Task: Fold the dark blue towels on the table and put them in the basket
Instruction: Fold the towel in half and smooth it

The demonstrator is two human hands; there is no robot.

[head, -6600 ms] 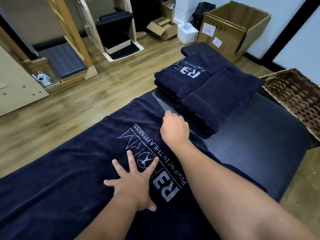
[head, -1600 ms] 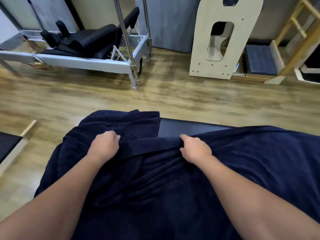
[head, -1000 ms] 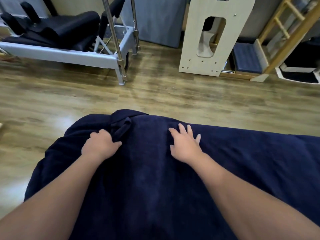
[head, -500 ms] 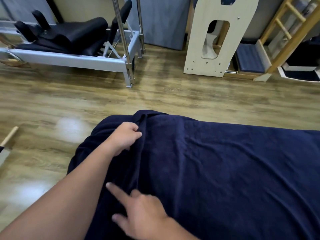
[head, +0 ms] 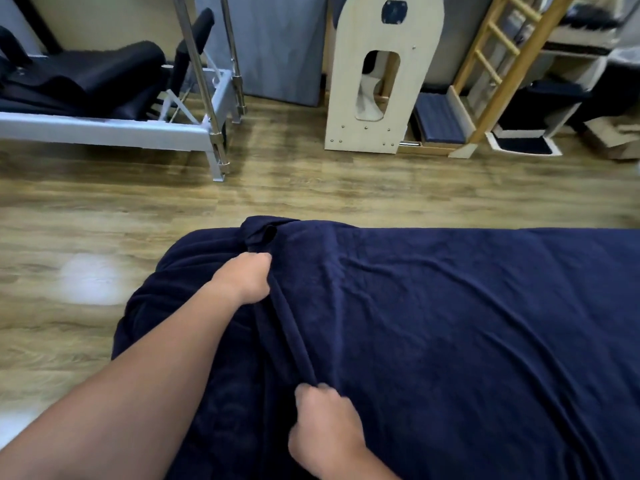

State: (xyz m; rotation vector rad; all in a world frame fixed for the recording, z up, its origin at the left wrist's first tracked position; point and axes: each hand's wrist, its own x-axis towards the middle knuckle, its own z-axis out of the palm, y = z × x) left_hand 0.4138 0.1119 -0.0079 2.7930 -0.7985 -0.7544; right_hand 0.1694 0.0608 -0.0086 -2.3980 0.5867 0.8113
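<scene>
The right hand (head: pixel 325 427) pinches the near end of a raised fold in the dark blue terry towel (head: pixel 450 334) spread over the table, the left hand (head: pixel 247 277) grips the same fold farther along, and beyond on the wood-plank floor (head: pixel 104 220) stands a grey metal-framed exercise bed (head: pixel 114 129).

The dark blue towel (head: pixel 433 323) lies spread across the table, hiding its top and draping over the near-left end. It is plush and creased, with a raised ridge of fabric running along its left part, seemingly a folded-over edge, and a small bunched corner at the far end.
</scene>
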